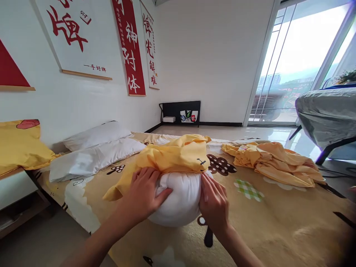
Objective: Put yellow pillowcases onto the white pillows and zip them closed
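Observation:
A white pillow (178,205) bulges from the mouth of a yellow pillowcase (178,154), which covers its far part and has a small dark stitched-looking mark near its edge. My left hand (147,191) is closed on the left side of the opening, fingers over the yellow cloth and thumb on the white pillow. At the right side of the opening, my right hand (214,196) grips the pillowcase edge against the pillow; some of its fingertips are hidden. Both lie on a bed with a tan patterned sheet (264,222).
Two white pillows (97,157) lie at the bed's left. A yellow covered pillow (19,148) rests on a bedside table (19,193). Crumpled yellow cloth (278,161) lies to the right. Beyond the bed are a black panel (169,108) and a covered table (325,107).

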Demonstrator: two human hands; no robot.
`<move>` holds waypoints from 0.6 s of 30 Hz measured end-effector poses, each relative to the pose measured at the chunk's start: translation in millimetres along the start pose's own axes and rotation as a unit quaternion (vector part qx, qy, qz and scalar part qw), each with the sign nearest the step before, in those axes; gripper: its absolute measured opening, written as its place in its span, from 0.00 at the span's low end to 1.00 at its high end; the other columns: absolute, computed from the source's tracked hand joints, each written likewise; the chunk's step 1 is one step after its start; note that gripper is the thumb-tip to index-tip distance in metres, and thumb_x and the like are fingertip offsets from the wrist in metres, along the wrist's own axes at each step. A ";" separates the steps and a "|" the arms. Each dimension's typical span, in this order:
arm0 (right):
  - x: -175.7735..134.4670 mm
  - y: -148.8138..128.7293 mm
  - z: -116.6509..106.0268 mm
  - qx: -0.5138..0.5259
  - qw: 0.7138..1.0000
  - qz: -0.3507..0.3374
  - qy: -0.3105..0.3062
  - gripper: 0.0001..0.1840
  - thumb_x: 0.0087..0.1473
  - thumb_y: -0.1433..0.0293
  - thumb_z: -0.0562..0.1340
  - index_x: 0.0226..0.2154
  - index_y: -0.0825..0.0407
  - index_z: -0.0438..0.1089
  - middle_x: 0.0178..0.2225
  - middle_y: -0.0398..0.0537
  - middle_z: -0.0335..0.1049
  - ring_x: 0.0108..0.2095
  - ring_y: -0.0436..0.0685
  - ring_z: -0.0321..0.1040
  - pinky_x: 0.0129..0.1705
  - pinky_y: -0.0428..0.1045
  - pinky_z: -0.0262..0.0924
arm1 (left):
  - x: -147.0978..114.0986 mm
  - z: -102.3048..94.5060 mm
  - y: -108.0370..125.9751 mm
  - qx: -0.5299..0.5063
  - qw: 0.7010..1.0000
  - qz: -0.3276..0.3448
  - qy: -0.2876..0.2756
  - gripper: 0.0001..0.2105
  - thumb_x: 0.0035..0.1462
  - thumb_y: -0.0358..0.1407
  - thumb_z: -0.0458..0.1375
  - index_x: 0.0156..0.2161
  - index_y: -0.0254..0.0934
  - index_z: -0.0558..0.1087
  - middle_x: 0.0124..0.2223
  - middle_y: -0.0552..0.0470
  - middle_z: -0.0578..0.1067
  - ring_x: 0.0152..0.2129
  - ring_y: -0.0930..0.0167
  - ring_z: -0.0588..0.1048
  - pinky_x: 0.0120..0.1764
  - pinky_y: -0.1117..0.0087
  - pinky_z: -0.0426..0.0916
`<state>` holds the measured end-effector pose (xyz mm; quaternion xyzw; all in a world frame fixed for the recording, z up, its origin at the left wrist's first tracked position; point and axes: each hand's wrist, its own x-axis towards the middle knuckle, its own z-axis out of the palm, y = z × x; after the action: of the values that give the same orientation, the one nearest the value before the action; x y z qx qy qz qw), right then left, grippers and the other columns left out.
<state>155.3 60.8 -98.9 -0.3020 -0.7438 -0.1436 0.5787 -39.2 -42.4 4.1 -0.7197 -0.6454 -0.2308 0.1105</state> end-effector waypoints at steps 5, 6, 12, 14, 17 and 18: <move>-6.2 -24.7 -36.4 0.086 0.991 -0.099 -0.032 0.31 0.52 0.79 0.58 0.59 0.58 0.59 0.52 0.61 0.68 0.55 0.63 0.62 0.52 0.58 0.60 | 17.2 -1.4 7.7 -0.115 0.989 0.052 -0.074 0.14 0.54 0.46 0.60 0.38 0.38 0.68 0.43 0.51 0.72 0.43 0.63 0.68 0.49 0.57 0.59; -5.7 -26.8 -40.1 0.090 0.989 -0.102 -0.050 0.32 0.52 0.78 0.58 0.60 0.59 0.56 0.53 0.62 0.67 0.56 0.63 0.61 0.52 0.59 0.59 | 18.4 0.1 6.4 -0.136 0.986 0.063 -0.072 0.12 0.56 0.45 0.58 0.38 0.38 0.68 0.42 0.51 0.72 0.43 0.64 0.68 0.49 0.59 0.59; -0.3 -31.8 -41.1 0.020 0.976 -0.182 -0.115 0.28 0.54 0.66 0.61 0.57 0.52 0.63 0.58 0.58 0.63 0.61 0.65 0.54 0.59 0.60 0.51 | 19.3 2.2 -5.2 -0.150 0.982 0.072 -0.091 0.05 0.61 0.33 0.49 0.40 0.39 0.67 0.42 0.52 0.71 0.41 0.68 0.67 0.47 0.63 0.59; 1.4 -38.0 -36.7 0.024 0.971 -0.205 -0.122 0.27 0.55 0.60 0.61 0.55 0.53 0.66 0.56 0.56 0.66 0.61 0.65 0.55 0.60 0.59 0.49 | 20.4 4.9 -6.3 -0.108 0.985 0.068 -0.115 0.04 0.55 0.30 0.52 0.37 0.38 0.66 0.41 0.51 0.70 0.41 0.66 0.67 0.46 0.61 0.59; 4.3 -46.6 -28.0 0.049 0.973 -0.190 -0.118 0.22 0.56 0.61 0.60 0.51 0.54 0.69 0.52 0.53 0.70 0.58 0.62 0.60 0.60 0.57 0.50 | 22.7 17.2 -7.1 -0.025 0.992 0.060 -0.107 0.05 0.51 0.26 0.52 0.33 0.37 0.65 0.38 0.48 0.70 0.40 0.62 0.68 0.44 0.58 0.59; 5.8 -47.9 -25.0 0.058 0.975 -0.177 -0.123 0.20 0.57 0.63 0.59 0.50 0.55 0.69 0.51 0.53 0.71 0.57 0.61 0.62 0.59 0.56 0.52 | 23.3 22.5 -7.3 0.003 0.994 0.058 -0.090 0.06 0.50 0.25 0.52 0.33 0.37 0.64 0.38 0.48 0.71 0.39 0.62 0.68 0.43 0.58 0.59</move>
<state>144.3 11.1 -79.6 -0.1465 -0.8582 -0.1620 0.4646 -40.7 -10.6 -5.4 -0.7736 -0.6104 -0.1564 0.0679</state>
